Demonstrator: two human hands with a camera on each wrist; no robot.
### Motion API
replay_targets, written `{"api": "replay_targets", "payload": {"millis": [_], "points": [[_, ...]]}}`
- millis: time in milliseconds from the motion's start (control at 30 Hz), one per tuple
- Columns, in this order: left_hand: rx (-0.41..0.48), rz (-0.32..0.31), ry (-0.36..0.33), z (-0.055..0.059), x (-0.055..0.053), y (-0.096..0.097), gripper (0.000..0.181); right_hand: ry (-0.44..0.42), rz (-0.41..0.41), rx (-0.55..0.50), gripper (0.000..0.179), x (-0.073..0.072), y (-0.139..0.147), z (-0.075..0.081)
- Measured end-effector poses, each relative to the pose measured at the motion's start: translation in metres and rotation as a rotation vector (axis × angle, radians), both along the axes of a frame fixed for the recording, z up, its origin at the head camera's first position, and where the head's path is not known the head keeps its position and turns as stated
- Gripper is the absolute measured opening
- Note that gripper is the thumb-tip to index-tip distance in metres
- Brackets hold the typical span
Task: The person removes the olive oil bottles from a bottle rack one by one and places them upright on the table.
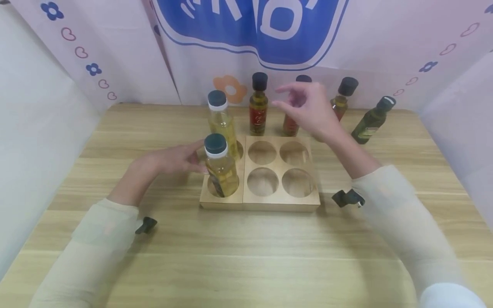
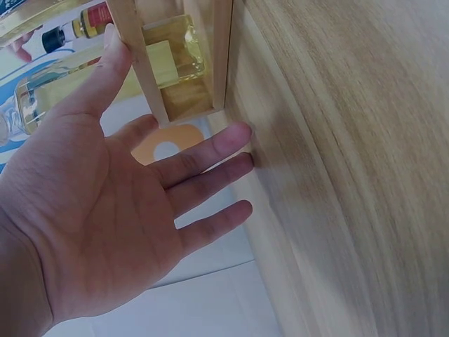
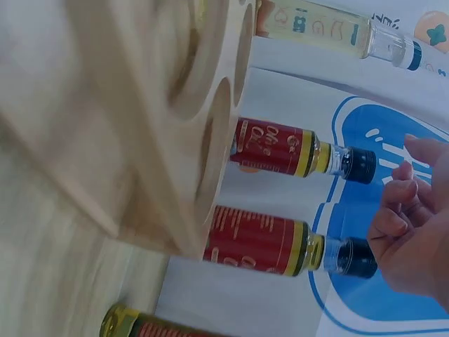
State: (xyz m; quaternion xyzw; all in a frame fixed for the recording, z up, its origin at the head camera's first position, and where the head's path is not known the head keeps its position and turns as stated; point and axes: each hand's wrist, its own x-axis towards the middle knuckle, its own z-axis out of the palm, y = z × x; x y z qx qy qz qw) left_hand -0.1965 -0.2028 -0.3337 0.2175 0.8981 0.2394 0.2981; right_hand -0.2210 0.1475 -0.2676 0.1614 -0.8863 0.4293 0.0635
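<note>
My left hand is beside the left end of a wooden bottle rack, fingers spread and holding nothing. In the left wrist view its thumb overlaps the rack's edge. Two clear bottles of pale yellow oil with dark caps, a front bottle and a rear bottle, stand in the rack's left column of holes. Above the back of the rack hovers my right hand, empty, thumb and forefinger apart. Close by it are two red-labelled olive oil bottles, one on the left and one partly hidden behind the hand.
Four round holes in the rack's middle and right columns hold nothing. Farther right stand another red-labelled bottle, half covered by my right hand, and a green bottle. A printed cloth hangs behind the wooden table.
</note>
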Motion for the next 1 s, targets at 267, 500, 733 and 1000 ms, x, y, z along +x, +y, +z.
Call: {"api": "replay_targets", "payload": {"millis": [267, 500, 733, 1000], "points": [[-0.005, -0.010, 0.007, 0.000, 0.000, 0.000, 0.102, 0.076, 0.053, 0.097, 0.030, 0.004, 0.021, -0.011], [-0.004, -0.009, 0.006, 0.000, -0.001, 0.001, 0.102, 0.079, 0.134, 0.212, 0.029, 0.009, 0.040, -0.022], [-0.002, 0.002, 0.002, 0.001, 0.001, 0.000, 0.104, 0.049, 0.147, 0.255, 0.029, 0.012, 0.056, -0.033], [0.011, -0.006, 0.004, -0.001, 0.000, 0.000, 0.103, -0.025, 0.226, 0.324, 0.044, 0.014, 0.071, -0.043]]}}
